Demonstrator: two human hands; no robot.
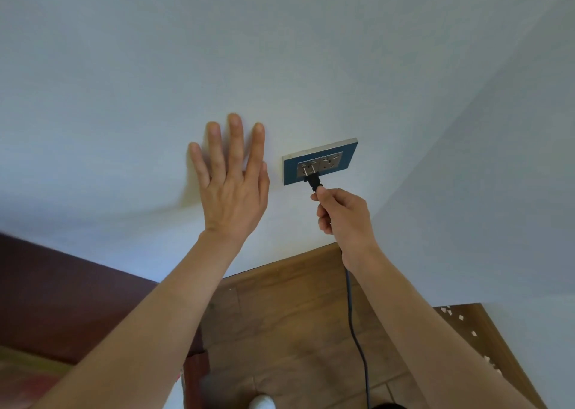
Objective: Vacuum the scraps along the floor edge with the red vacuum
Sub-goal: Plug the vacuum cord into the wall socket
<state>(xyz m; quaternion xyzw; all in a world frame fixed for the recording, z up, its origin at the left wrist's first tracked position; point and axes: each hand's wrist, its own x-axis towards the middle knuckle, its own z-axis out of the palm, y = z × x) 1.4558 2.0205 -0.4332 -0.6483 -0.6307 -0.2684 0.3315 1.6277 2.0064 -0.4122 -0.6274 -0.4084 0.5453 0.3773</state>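
Head view: a black plug (314,183) at a wall socket (320,165), with both hands raised to the wall (280,50).

The right hand (343,218) pinches the plug, its fingers curled round it, the cord (354,330) trailing toward 6 o'clock. The left hand (231,184), at 9 o'clock of the socket, lies flat on the wall, fingers spread and released. White scraps (460,318) dot the wooden floor (295,330) at 4 o'clock. The red vacuum is out of view.

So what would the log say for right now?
stage: plugging in | right hand: grips plug at socket | left hand: flat on wall | scraps: on floor
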